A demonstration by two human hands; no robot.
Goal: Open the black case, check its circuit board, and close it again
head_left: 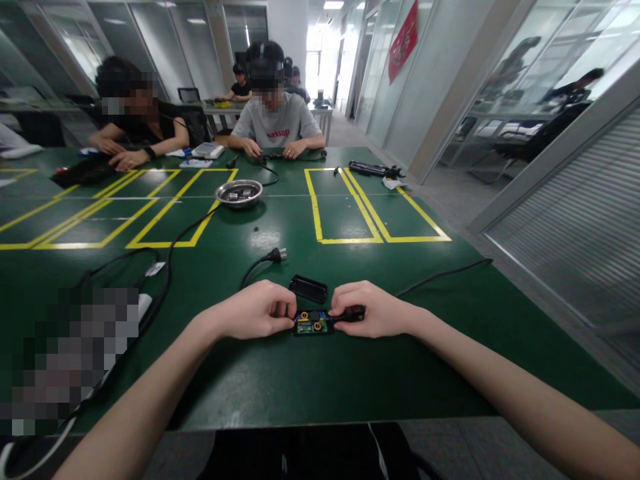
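Note:
An opened black plastic case with a green circuit board (313, 323) lies on the table between my hands. Copper-wound coils and coloured wires show on the board. My left hand (260, 310) pinches at the case's left end, its fingertips partly hidden. At the right end, my right hand (373, 309) is closed on the black cable (356, 313) where it enters the case. Just beyond the case lies a black cover (309, 289), its hollow side up. Past my left hand rests a power plug (275, 255) on a black cord.
A metal bowl (239, 193) with small metal parts stands farther up the green table (425, 373). Yellow tape outlines (350, 241) mark its surface. Cords run along the left near a pixelated area. Two people work across the table. A folded black tripod (375, 169) lies at the far right.

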